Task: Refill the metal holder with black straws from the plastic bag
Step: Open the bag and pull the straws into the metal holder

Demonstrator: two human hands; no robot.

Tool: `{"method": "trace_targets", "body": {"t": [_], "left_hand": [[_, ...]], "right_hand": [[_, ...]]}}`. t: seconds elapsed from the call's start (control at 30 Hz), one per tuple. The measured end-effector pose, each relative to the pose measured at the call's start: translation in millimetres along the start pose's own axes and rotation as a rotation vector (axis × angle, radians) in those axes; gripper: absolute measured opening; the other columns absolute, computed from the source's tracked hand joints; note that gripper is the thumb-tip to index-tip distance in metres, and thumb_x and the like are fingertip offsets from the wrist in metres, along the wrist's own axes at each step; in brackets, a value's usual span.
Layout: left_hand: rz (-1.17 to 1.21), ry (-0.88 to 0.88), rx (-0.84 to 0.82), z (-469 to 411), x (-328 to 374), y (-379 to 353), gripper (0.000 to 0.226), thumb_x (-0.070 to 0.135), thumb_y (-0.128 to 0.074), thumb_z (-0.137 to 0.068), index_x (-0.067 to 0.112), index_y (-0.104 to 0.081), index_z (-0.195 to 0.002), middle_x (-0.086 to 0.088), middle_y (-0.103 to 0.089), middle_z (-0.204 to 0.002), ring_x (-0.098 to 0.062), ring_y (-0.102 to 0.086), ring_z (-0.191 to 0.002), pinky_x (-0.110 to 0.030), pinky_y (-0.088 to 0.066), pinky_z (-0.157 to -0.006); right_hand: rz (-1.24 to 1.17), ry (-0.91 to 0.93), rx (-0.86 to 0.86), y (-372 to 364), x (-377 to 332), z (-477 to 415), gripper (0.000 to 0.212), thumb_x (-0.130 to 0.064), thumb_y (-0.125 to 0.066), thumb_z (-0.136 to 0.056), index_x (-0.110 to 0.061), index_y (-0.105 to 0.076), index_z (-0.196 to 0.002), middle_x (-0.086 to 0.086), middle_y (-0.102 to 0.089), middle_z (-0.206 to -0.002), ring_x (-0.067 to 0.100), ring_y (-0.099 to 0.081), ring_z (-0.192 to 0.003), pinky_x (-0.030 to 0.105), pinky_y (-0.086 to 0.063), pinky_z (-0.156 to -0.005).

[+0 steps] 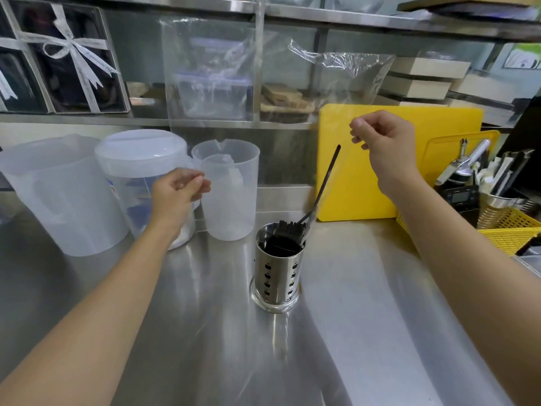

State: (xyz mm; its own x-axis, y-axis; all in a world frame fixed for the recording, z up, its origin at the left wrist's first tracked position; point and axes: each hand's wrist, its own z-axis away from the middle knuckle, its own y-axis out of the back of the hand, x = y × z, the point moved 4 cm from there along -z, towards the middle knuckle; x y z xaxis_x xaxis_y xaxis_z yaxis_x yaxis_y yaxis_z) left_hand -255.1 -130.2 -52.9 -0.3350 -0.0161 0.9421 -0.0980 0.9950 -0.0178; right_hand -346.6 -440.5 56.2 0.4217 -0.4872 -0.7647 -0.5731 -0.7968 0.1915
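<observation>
Left hand (178,194) and right hand (380,139) each pinch an edge of the limp, slippery plastic bag (210,68) over the metal holder (278,271); black straws (289,230) light, stiff, 1 leaning out

Steel counter (205,332): metal holder (276,276) between left hand (178,191) and right hand (380,139); plastic jugs (58,194) around left hand; yellow basket (509,232) outside right.

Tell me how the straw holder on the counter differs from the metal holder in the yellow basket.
The straw holder stands on the steel counter; the basket holder sits in a yellow basket. The first holds black straws, the second mixed utensils. Both are perforated metal.
</observation>
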Motion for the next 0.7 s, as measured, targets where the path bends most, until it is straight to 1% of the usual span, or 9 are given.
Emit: {"method": "trace_targets", "body": {"t": [0.07, 0.13, 0.2, 0.27, 0.3, 0.4, 0.53, 0.63, 0.7], "left_hand": [[-0.012, -0.015, -0.004, -0.5, 2.6, 1.4, 0.021, 0.009, -0.060, -0.085, 0.027, -0.065, -0.076, 0.007, -0.071, -0.073, -0.009, -0.069, -0.071, -0.027, -0.053, -0.075], [-0.004, -0.022, -0.017, -0.7, 4.7, 1.2, 0.019, 0.008, -0.061, -0.084, 0.026, -0.065, -0.078, 0.007, -0.071, -0.073, -0.009, -0.069, -0.071, -0.025, -0.053, -0.077], [-0.024, -0.019, -0.026, -0.1, 4.6, 0.5, 0.018, 0.009, -0.064, -0.082, 0.027, -0.064, -0.081, 0.004, -0.071, -0.077, -0.012, -0.068, -0.076, -0.027, -0.051, -0.081], [-0.041, 0.007, -0.028, 1.8, 1.1, 1.3, 0.017, 0.010, -0.063, -0.083, 0.027, -0.064, -0.081, 0.003, -0.070, -0.079, -0.014, -0.067, -0.079, -0.031, -0.049, -0.085], [-0.027, 0.022, -0.025, 2.7, -0.8, 2.2, 0.017, 0.008, -0.062, -0.083, 0.025, -0.064, -0.080, 0.006, -0.071, -0.074, -0.011, -0.067, -0.076, -0.032, -0.050, -0.085], [0.017, 0.024, -0.008, 3.3, -1.1, 4.0, 0.016, 0.006, -0.059, -0.085, 0.020, -0.064, -0.078, 0.013, -0.070, -0.061, -0.004, -0.065, -0.065, -0.027, -0.051, -0.078], [0.020, -0.032, 0.027, -6.6, 14.8, 5.3, 0.013, 0.011, -0.059, -0.086, 0.021, -0.064, -0.079, 0.015, -0.071, -0.061, -0.003, -0.066, -0.065, -0.019, -0.052, -0.069], [0.009, -0.053, 0.032, -12.4, 24.1, 5.7, 0.016, 0.009, -0.058, -0.086, 0.021, -0.064, -0.079, 0.014, -0.071, -0.061, -0.003, -0.066, -0.065, -0.018, -0.054, -0.068], [0.009, -0.048, 0.039, -12.0, 25.2, 5.5, 0.017, 0.008, -0.058, -0.086, 0.022, -0.064, -0.079, 0.009, -0.071, -0.065, -0.003, -0.067, -0.066, -0.020, -0.054, -0.069]], "right_hand": [[-0.015, 0.009, 0.017, -0.3, -4.9, -0.6, 0.009, -0.014, -0.055, -0.089, -0.012, -0.060, -0.082, -0.003, -0.059, -0.072, 0.006, -0.056, -0.066, 0.011, -0.043, -0.058], [-0.032, 0.018, 0.020, -1.7, -10.7, -2.5, 0.013, -0.014, -0.054, -0.089, -0.017, -0.059, -0.078, -0.004, -0.059, -0.071, 0.002, -0.057, -0.063, 0.012, -0.044, -0.057], [-0.030, 0.023, 0.001, -5.1, -15.2, -4.5, 0.014, -0.014, -0.054, -0.090, -0.017, -0.058, -0.077, -0.003, -0.058, -0.070, -0.001, -0.056, -0.059, 0.012, -0.044, -0.055], [0.001, 0.032, -0.009, -8.4, -17.0, -5.8, 0.011, -0.015, -0.054, -0.090, -0.012, -0.060, -0.081, 0.000, -0.058, -0.071, 0.004, -0.055, -0.063, 0.011, -0.043, -0.055], [0.019, 0.041, -0.008, -9.4, -17.8, -6.4, 0.011, -0.016, -0.055, -0.089, -0.009, -0.061, -0.083, 0.003, -0.058, -0.073, 0.009, -0.054, -0.067, 0.011, -0.043, -0.055], [0.024, 0.065, -0.011, -9.4, -22.9, -9.7, 0.011, -0.017, -0.056, -0.089, -0.008, -0.062, -0.085, 0.004, -0.058, -0.075, 0.014, -0.052, -0.071, 0.011, -0.042, -0.056], [-0.002, 0.084, -0.007, -5.9, -32.7, -18.2, 0.011, -0.015, -0.056, -0.089, -0.007, -0.060, -0.083, 0.001, -0.056, -0.071, 0.011, -0.051, -0.066, 0.010, -0.041, -0.053], [-0.022, 0.073, -0.011, -5.4, -32.5, -20.1, 0.011, -0.014, -0.055, -0.089, -0.006, -0.060, -0.083, 0.001, -0.056, -0.070, 0.010, -0.052, -0.062, 0.013, -0.041, -0.052], [-0.010, 0.059, -0.017, -5.5, -28.2, -18.6, 0.014, -0.015, -0.054, -0.090, -0.003, -0.061, -0.086, 0.000, -0.056, -0.071, 0.009, -0.052, -0.061, 0.013, -0.042, -0.053]]}}
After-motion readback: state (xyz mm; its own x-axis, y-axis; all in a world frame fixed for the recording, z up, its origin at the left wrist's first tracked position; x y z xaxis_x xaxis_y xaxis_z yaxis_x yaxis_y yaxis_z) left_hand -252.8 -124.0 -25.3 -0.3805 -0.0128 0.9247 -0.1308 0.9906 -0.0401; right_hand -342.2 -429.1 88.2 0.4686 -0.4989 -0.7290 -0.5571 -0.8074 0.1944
